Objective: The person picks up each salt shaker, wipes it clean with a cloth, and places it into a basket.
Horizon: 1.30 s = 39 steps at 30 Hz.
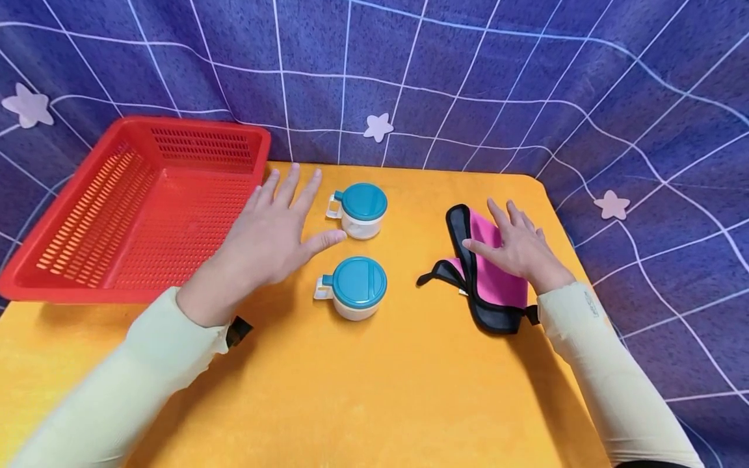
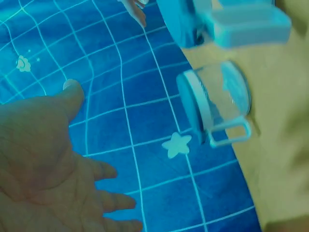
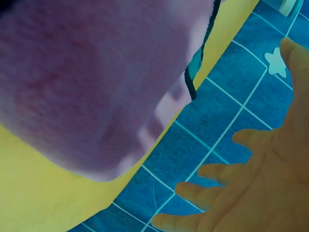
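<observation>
My left hand [image 1: 304, 218] hovers open with its fingers spread, between a red basket [image 1: 193, 127] and two small clear jars with teal lids. The far jar [image 1: 363, 208] stands just right of my fingertips and the near jar [image 1: 357, 286] below my thumb. The left wrist view shows my bare palm [image 2: 48, 164] apart from a jar [image 2: 217, 104]. My right hand [image 1: 497, 237] is open over a pink cloth with a black edge [image 1: 497, 279]. In the right wrist view its fingers [image 3: 217, 174] are straight and the cloth [image 3: 96, 82] lies beside them. I cannot tell whether they touch.
The things lie on an orange table [image 1: 374, 390]. The red slotted basket at the left holds nothing that I can see. A blue cloth backdrop with white grid lines and stars [image 1: 468, 78] hangs close behind the table and along its right side.
</observation>
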{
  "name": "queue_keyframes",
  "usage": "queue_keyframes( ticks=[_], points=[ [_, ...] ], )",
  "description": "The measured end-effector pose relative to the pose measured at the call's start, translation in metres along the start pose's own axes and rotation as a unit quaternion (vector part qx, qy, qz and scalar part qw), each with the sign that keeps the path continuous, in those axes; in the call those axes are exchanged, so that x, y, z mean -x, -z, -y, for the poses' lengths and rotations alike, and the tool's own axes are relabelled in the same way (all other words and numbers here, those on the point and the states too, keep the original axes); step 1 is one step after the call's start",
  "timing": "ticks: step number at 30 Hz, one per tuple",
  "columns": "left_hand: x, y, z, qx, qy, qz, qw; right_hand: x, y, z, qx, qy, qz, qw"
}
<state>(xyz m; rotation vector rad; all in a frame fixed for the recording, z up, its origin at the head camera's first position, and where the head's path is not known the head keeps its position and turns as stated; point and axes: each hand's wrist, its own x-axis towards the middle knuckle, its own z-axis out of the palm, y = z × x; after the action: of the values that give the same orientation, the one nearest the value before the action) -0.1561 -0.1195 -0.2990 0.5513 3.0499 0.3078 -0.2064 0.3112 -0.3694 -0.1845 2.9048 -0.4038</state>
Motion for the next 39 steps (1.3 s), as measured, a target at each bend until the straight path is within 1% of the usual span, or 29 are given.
queue_keyframes(
  ticks=[4,8,12,17,23,28,31,36,39],
  points=[
    [0.005,-0.011,-0.005,0.038,-0.017,-0.014,0.9991,0.004,-0.005,-0.002,0.000,-0.005,-0.001,1.000],
    [0.011,-0.018,-0.007,0.074,-0.023,-0.031,0.9966,0.009,-0.009,-0.002,0.007,-0.011,0.003,1.000],
    [0.017,-0.027,-0.004,0.105,-0.026,-0.038,0.9934,0.012,-0.013,-0.002,0.011,-0.018,0.010,1.000],
    [0.022,-0.043,0.003,0.140,-0.032,-0.040,0.9888,0.015,-0.018,-0.003,0.012,-0.027,0.018,0.999],
    [0.028,-0.062,0.012,0.159,-0.042,-0.029,0.9859,0.017,-0.024,-0.002,0.014,-0.027,0.022,0.999],
    [0.030,-0.075,0.018,0.172,-0.037,0.003,0.9845,0.019,-0.030,-0.001,0.016,-0.024,0.028,0.999],
    [0.030,-0.082,0.021,0.178,-0.036,0.015,0.9832,0.020,-0.033,-0.001,0.016,-0.024,0.024,0.999],
    [0.029,-0.096,0.025,0.186,-0.040,0.016,0.9816,0.019,-0.038,0.000,0.014,-0.025,0.013,1.000],
    [0.029,-0.101,0.026,0.195,-0.040,0.014,0.9799,0.019,-0.041,0.000,0.014,-0.026,0.013,0.999]
  ],
)
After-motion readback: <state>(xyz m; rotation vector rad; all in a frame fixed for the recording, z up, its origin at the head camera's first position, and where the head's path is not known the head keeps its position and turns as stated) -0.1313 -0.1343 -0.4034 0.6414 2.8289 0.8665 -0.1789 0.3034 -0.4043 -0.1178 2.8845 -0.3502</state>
